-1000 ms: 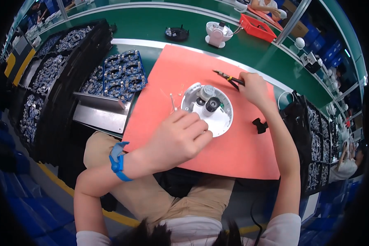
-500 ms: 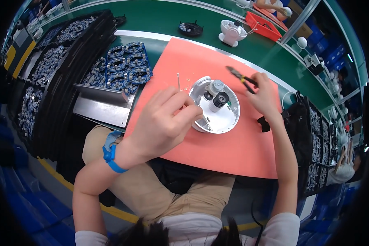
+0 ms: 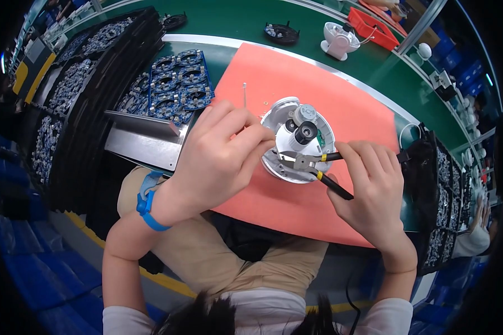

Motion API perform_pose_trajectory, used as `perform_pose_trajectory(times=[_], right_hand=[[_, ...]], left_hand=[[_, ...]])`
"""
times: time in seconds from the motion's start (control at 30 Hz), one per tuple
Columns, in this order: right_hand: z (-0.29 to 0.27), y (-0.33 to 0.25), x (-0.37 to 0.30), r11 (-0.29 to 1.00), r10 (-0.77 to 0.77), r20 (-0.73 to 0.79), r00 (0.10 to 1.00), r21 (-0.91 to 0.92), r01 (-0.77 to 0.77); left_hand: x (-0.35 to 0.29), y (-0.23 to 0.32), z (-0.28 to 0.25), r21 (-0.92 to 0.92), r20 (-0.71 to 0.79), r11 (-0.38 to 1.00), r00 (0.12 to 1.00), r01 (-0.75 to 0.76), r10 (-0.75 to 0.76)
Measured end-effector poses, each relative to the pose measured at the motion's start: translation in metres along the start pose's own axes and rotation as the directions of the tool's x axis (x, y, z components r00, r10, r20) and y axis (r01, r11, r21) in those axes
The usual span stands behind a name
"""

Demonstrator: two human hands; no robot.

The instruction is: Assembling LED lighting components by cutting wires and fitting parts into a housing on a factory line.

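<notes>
A round white plastic housing [image 3: 289,174] rests on the salmon-coloured mat [image 3: 296,215], with a silver motor [image 3: 305,114] and a black lens-like cylinder [image 3: 306,132] inside. My left hand [image 3: 223,148], a blue strap on its wrist, is pinched at the housing's left rim; what its fingertips grip is too small to make out. In my right hand [image 3: 374,184] are diagonal cutters [image 3: 303,162] with black and yellow handles. Their handles are spread, and the jaws lie over the lower part of the housing, close to my left fingertips.
Blue circuit boards [image 3: 179,84] lie in a stack at the left, behind a metal bracket [image 3: 142,142]. Black trays of boards [image 3: 72,84] stand further left, and more trays [image 3: 444,206] at the right. A white device [image 3: 340,42] and a red bin [image 3: 373,28] sit on the green bench.
My right hand has brought the cutters down and left from above the mat to the housing. My left hand stays pinched at the rim. The whole view has shifted slightly.
</notes>
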State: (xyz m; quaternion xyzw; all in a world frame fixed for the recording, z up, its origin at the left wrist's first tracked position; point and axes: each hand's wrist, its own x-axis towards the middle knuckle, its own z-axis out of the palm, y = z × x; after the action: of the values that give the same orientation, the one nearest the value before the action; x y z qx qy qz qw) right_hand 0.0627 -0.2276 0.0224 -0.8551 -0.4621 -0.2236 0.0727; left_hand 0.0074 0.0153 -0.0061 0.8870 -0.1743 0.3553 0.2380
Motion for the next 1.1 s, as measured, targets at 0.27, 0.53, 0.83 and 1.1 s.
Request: perform_pose_trajectory(times=[0.27, 0.53, 0.83, 1.1], right_hand=[[-0.003, -0.007, 0.013, 0.999, 0.0, 0.072, 0.997, -0.043, 0.003], [0.001, -0.006, 0.022, 0.995, -0.057, 0.101, 0.993, -0.076, 0.065], [0.011, 0.022, 0.015, 0.904, -0.173, 0.015, 0.985, 0.4, 0.153], [0.048, 0.022, 0.005, 0.909, -0.412, -0.047, 0.91, 0.055, 0.414]], left_hand=[[-0.001, -0.002, -0.003, -0.008, 0.009, 1.0, 1.0, -0.017, 0.017], [-0.002, -0.001, -0.003, -0.014, 0.006, 1.0, 1.0, -0.024, 0.024], [0.002, -0.009, -0.019, -0.022, -0.138, 0.999, 0.989, 0.042, -0.045], [-0.001, -0.01, -0.023, -0.023, -0.091, 0.992, 0.988, 0.125, -0.127]])
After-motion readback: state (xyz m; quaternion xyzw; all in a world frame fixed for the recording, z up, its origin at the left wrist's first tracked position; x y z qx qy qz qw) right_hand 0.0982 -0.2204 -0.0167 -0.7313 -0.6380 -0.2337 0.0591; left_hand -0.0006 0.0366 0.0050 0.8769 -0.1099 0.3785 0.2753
